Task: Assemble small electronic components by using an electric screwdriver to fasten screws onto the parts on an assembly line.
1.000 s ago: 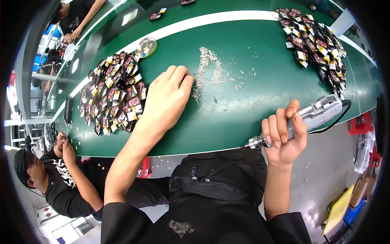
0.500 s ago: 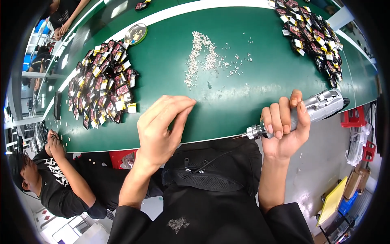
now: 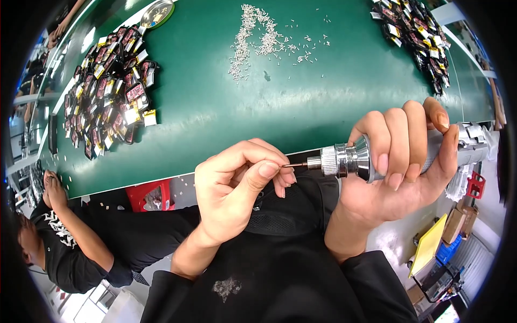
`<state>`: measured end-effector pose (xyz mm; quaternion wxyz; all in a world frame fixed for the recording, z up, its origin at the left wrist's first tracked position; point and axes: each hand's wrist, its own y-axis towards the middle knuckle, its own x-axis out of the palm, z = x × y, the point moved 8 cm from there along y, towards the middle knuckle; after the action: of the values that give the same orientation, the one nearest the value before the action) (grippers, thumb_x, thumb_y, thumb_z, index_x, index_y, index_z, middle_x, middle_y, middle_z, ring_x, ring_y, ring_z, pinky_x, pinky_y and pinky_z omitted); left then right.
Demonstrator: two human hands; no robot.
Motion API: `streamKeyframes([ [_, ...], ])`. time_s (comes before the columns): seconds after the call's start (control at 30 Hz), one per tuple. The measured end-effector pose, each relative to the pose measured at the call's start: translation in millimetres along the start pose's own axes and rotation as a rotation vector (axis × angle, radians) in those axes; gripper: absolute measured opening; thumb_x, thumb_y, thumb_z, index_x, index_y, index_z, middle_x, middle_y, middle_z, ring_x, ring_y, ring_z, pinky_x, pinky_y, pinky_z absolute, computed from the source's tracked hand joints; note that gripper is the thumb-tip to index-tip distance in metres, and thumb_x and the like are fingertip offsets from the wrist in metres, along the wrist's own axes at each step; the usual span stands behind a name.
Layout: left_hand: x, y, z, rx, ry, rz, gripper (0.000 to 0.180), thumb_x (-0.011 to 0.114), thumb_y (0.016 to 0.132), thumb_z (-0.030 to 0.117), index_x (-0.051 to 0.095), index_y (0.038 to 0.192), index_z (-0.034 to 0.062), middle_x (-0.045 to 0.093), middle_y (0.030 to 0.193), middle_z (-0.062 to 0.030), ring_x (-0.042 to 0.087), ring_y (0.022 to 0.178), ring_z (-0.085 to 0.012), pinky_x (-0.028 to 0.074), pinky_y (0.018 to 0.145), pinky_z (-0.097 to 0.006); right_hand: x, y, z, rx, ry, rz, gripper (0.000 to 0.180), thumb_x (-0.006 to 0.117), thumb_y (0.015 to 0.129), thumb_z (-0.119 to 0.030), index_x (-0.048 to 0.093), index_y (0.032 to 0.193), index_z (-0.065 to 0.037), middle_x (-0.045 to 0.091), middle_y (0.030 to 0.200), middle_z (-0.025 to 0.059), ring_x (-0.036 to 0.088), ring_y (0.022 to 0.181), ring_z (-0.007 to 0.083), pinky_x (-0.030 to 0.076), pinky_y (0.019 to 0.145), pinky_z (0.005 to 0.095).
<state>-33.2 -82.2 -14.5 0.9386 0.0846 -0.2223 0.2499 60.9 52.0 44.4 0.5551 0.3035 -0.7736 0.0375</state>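
My right hand (image 3: 404,156) is wrapped round a silver-grey electric screwdriver (image 3: 344,160), held level with its bit toward the left. The thumb and fingers of my left hand (image 3: 239,180) pinch the tip of the thin screwdriver bit (image 3: 295,164). Whether a small screw sits at that tip is hidden by my fingertips. Both hands are above the near edge of the green table (image 3: 204,124), in front of my black clothing. Farther off on the table lies a loose scatter of small pale screw-like pieces (image 3: 268,40).
A heap of small black devices with white and yellow tabs (image 3: 110,89) lies at the left, another heap (image 3: 417,40) at the far right. A round metal dish (image 3: 156,13) stands behind the left heap. A co-worker (image 3: 75,245) sits at the left, near a red stool (image 3: 151,195).
My left hand has moved right and its fingers have closed on the bit tip. The screwdriver has come up closer and now lies more level. The view has shifted, so the table appears higher.
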Motion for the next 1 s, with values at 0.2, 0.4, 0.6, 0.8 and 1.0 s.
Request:
streamKeyframes([
  [0.2, 2.4, -1.0, -11.7, -0.084, -0.093, -0.002, 0.019, 0.052, 0.094, 0.007, 0.058, 0.085, -0.0081, 0.061, 0.08, -0.0161, 0.059, 0.065, -0.0159, 0.049, 0.056, -0.026, -4.0, -3.2, 0.4, 0.001, -0.012, 0.009, 0.019, 0.049, 0.095, -0.023, 0.05, 0.092, -0.004, 0.036, 0.052, -0.0035, 0.034, 0.039, 0.0061, 0.034, 0.045, 0.0232],
  [0.4, 4.4, 2.0, -16.9, -0.132, -0.119, 0.001, 0.022, 0.052, 0.095, 0.011, 0.058, 0.083, -0.0059, 0.061, 0.078, -0.0135, 0.058, 0.064, -0.0146, 0.048, 0.054, -0.025, -7.1, -2.6, -0.4, 0.009, -0.024, 0.01, 0.019, 0.049, 0.095, -0.022, 0.05, 0.092, -0.004, 0.036, 0.052, -0.0036, 0.034, 0.04, 0.0063, 0.034, 0.046, 0.0234],
  [0.6, 6.3, 3.5, -24.2, -0.197, -0.167, 0.009, 0.022, 0.051, 0.095, 0.012, 0.057, 0.084, -0.0059, 0.061, 0.079, -0.0132, 0.058, 0.064, -0.0145, 0.048, 0.054, -0.025, -9.1, -3.2, -2.9, -0.013, -0.064, 0.027, 0.019, 0.048, 0.095, -0.022, 0.05, 0.092, -0.004, 0.036, 0.051, -0.0038, 0.033, 0.039, 0.0064, 0.033, 0.045, 0.0232],
  [0.8, 8.8, -2.5, -23.0, -0.08, -0.094, 0.138, 0.017, 0.051, 0.094, 0.006, 0.057, 0.084, -0.0062, 0.061, 0.08, -0.0136, 0.058, 0.064, -0.013, 0.048, 0.055, -0.024, -6.7, -6.9, -8.5, -0.072, -0.121, 0.015, 0.019, 0.047, 0.095, -0.023, 0.05, 0.092, -0.004, 0.035, 0.05, -0.0039, 0.034, 0.038, 0.0066, 0.033, 0.045, 0.0233],
  [1.0, 7.4, -8.6, -15.2, 0.111, 0.183, 0.194, 0.008, 0.054, 0.09, -0.002, 0.057, 0.085, -0.0075, 0.063, 0.081, -0.0132, 0.056, 0.062, -0.009, 0.046, 0.054, -0.02, -9.0, -8.9, -6.5, -0.044, -0.137, 0.015, 0.02, 0.046, 0.095, -0.023, 0.05, 0.092, -0.004, 0.036, 0.051, -0.0038, 0.033, 0.038, 0.0067, 0.033, 0.045, 0.0235],
])
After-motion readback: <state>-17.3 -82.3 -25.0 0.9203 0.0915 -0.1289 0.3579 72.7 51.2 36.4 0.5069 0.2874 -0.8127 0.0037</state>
